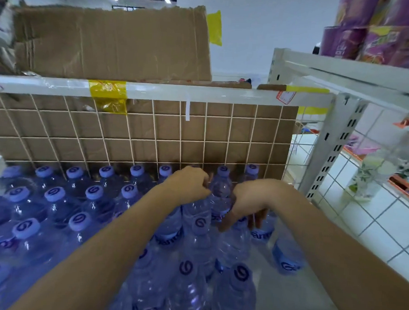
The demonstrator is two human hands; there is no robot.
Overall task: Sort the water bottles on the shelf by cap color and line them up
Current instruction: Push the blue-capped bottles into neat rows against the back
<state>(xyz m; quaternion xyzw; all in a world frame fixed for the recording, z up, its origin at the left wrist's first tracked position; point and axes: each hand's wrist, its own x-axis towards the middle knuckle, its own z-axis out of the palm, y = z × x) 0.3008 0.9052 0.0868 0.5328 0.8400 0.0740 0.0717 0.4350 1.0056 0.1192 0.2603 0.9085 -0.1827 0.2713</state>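
A person's two bare arms reach over a shelf packed with water bottles (56,209), all clear blue plastic with pale blue caps, standing upright in rows that fill the left and middle of the shelf. The left hand (187,185), fingers curled, grips the neck area of a bottle (220,193) in the back rows near the wire grid. The right hand (249,203) hangs knuckles-up just beside it, fingers curled downward among the bottle shoulders; whether it grips one or merely touches them cannot be told.

Behind the back row stands a white wire grid (152,141) backed by brown cardboard (246,133), closing off the rear edge. A white rail (166,92) patched with yellow tape (107,95) runs across its top, and a torn cardboard box (114,43) sits above that. On the right, a slotted white upright (332,146) marks the shelf's corner.

Open shelf floor (270,298) shows along the right front, where a few bottles stand loosely apart, one (288,254) close to the right edge. Beyond that edge lies white tiled floor (360,220). Purple packages (377,33) are stacked on a neighbouring shelf at upper right.
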